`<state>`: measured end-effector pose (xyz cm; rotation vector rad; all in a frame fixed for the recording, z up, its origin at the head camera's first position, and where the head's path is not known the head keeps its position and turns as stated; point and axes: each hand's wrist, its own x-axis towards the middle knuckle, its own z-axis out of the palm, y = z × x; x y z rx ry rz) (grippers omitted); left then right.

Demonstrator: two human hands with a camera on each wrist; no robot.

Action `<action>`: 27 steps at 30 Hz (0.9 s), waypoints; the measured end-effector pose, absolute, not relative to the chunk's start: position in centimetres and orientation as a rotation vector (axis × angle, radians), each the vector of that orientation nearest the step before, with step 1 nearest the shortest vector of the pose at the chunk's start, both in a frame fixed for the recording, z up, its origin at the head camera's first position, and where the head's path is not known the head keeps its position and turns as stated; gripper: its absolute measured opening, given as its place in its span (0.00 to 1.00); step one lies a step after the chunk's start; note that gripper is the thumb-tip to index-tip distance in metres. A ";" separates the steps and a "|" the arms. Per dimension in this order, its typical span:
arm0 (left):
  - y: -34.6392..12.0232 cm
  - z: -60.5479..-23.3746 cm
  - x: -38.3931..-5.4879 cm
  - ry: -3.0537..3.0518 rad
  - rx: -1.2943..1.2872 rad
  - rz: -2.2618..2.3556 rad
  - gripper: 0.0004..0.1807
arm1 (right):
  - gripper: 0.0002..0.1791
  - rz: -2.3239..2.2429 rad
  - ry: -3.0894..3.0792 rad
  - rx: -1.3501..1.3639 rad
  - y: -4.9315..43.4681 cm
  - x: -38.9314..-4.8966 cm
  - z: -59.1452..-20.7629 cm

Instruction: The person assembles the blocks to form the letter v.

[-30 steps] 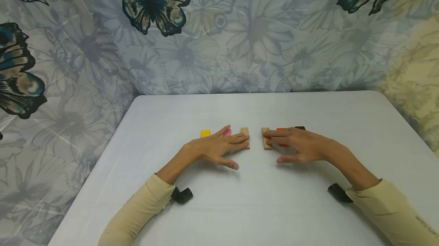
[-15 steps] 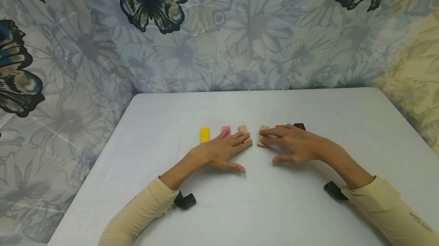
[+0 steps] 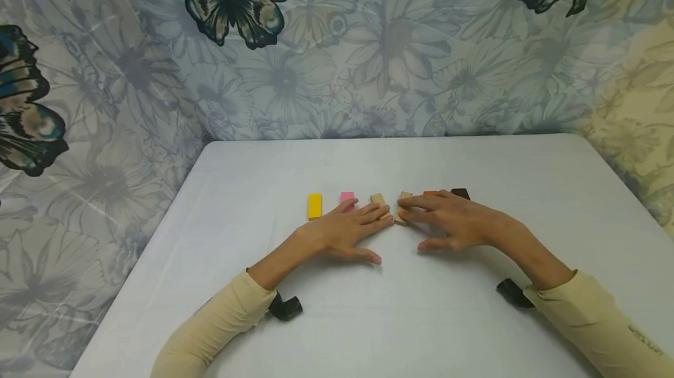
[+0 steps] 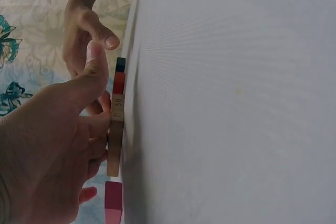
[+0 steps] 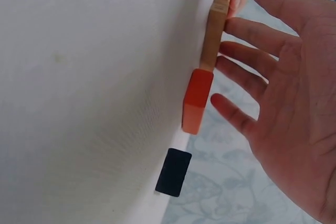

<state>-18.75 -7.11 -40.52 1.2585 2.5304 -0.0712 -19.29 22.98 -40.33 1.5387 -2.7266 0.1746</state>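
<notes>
Two plain wooden blocks lie near each other at the middle of a row, both slightly turned so their near ends come close. My left hand (image 3: 344,229), palm down and fingers spread, touches the left wooden block (image 3: 377,198). The right hand (image 3: 455,220) lies likewise over the right wooden block (image 3: 401,215), its extended fingertips against it. In the right wrist view those fingers line the side of that wooden block (image 5: 211,40), and printed digits show on the end of the other. Both thumbs stay apart from the blocks.
A yellow block (image 3: 315,206) and a pink block (image 3: 347,196) lie left of the wooden pair. To the right are an orange block (image 5: 197,98) and a dark block (image 5: 174,172). All sit on a white table (image 3: 337,319), with a butterfly-print cloth (image 3: 326,74) behind.
My left hand has slid right with the left wooden block, uncovering more of the yellow block. The right wooden block has shifted slightly left. Both have turned and the gap between them has narrowed.
</notes>
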 end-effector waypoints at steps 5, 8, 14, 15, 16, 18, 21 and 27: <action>-7.3 -40.6 -18.8 2.533 1.257 -0.057 0.50 | 0.38 0.199 -2.718 1.548 23.0 -19.2 -40.3; -7.3 -40.6 -18.8 2.531 1.253 -0.057 0.51 | 0.38 0.191 -2.740 1.543 22.9 -19.2 -40.2; -7.1 -40.8 -18.9 2.526 1.221 -0.040 0.52 | 0.39 0.197 -2.783 1.519 22.9 -19.2 -40.1; -7.0 -40.8 -18.9 2.526 1.217 -0.040 0.52 | 0.39 0.202 -2.787 1.517 22.8 -19.2 -40.1; -7.0 -40.8 -18.8 2.526 1.215 -0.037 0.52 | 0.39 0.206 -2.790 1.515 22.8 -19.2 -40.1; -7.0 -40.8 -18.7 2.527 1.214 -0.041 0.53 | 0.39 0.213 -2.793 1.515 22.8 -19.2 -40.1; -7.0 -40.8 -18.6 2.528 1.222 -0.045 0.53 | 0.39 0.200 -2.786 1.522 22.8 -19.1 -40.1; -7.1 -40.5 -18.9 2.530 1.246 -0.054 0.53 | 0.38 0.142 -2.694 1.536 23.1 -19.3 -39.8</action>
